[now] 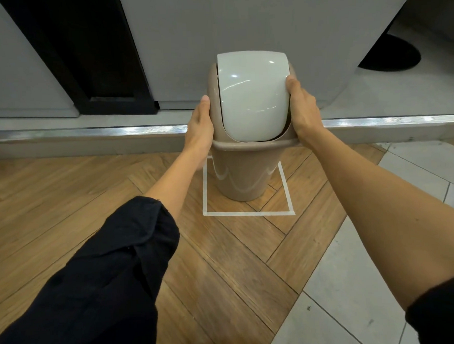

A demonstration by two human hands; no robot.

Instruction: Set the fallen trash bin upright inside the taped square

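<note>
Trash bin [242,174] upright on wood floor [80,192], base inside taped square [248,212]; left hand [200,129] and right hand [302,108] clamped on opposite sides of its top, flanking white swing lid [252,93].

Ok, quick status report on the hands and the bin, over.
Left hand and right hand clasp the lid housing, one each side. Trash bin upright, base inside the taped square. Nothing in the way.

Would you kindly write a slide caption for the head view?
Both hands, left hand and right hand, grip the upright trash bin inside the taped square.
</note>
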